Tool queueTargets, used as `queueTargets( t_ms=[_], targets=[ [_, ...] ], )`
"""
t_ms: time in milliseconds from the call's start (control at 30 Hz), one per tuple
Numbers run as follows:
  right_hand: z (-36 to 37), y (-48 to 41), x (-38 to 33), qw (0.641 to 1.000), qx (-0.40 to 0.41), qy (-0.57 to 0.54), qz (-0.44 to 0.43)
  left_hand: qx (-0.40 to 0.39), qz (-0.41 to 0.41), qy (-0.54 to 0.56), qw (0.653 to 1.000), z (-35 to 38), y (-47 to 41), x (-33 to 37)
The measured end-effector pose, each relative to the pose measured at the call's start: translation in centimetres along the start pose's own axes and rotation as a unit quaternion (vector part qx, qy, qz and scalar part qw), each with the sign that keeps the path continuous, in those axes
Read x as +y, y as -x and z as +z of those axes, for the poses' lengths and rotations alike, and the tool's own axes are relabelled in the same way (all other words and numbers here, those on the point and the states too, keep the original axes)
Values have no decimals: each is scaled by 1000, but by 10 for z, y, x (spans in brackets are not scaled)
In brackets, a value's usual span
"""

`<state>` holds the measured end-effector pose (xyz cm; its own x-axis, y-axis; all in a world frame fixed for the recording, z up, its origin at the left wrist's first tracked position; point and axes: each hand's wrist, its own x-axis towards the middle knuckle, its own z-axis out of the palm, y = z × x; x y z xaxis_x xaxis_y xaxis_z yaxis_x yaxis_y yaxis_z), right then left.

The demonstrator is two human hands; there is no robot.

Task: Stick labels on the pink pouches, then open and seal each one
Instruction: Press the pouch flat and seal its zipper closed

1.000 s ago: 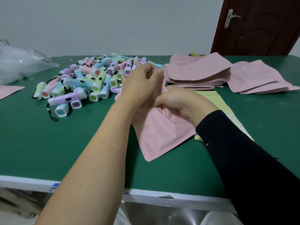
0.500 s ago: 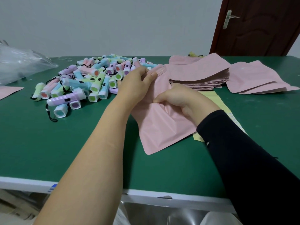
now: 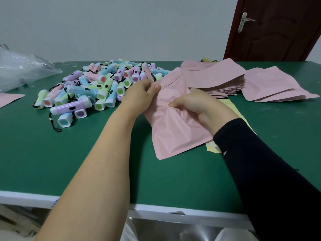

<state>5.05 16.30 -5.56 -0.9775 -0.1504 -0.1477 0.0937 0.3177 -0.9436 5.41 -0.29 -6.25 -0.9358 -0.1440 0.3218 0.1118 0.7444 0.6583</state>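
A pink pouch [image 3: 173, 129] lies slanted on the green table [image 3: 69, 162], its zip end raised toward the far side. My left hand [image 3: 139, 96] pinches the pouch's top left edge near the zip strip. My right hand [image 3: 196, 106] grips and creases the pouch's middle right side. Under the pouch and my right forearm lies a yellow label sheet [image 3: 212, 147], mostly hidden. A thick stack of pink pouches [image 3: 217, 79] sits behind my right hand.
A heap of several pastel toy torches [image 3: 90, 89] covers the table's left middle. More loose pink pouches [image 3: 271, 87] lie at the right, one pink pouch [image 3: 8, 100] at the left edge. A clear plastic bag [image 3: 20, 68] sits far left. A brown door [image 3: 278, 28] stands behind.
Both hands stayed on the pouch. The pouch's zip end now shows above my left hand, and my left hand has shifted to its left edge. The pouch is more creased.
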Motion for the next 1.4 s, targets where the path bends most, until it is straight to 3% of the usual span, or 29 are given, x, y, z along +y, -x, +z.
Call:
queueTargets(
  t_ms=[267,567,633,733,800,1000,1233,1400],
  targets=[
    [-9,-3,2,998,25,-53,-27,21,-20,71,997,-5,0,-4],
    [-11,-6,1,996,30,-73,-37,66,-69,238,967,-6,2,-8],
    [-11,-6,0,994,29,-101,-44,48,-94,269,957,-8,2,-6],
    [-10,-7,1,988,38,-142,-55,-93,-121,309,939,-7,2,-2],
    [-8,-8,1,982,51,-167,-66,-144,-123,326,926,-2,2,1],
    [-13,-10,-2,960,100,-250,-80,-119,-110,348,923,3,1,1],
    [-15,-8,-3,957,113,-252,-85,-94,-109,411,900,2,0,5],
    [-17,-10,-5,950,157,-252,-101,-88,-101,408,903,4,-2,5]
  ],
)
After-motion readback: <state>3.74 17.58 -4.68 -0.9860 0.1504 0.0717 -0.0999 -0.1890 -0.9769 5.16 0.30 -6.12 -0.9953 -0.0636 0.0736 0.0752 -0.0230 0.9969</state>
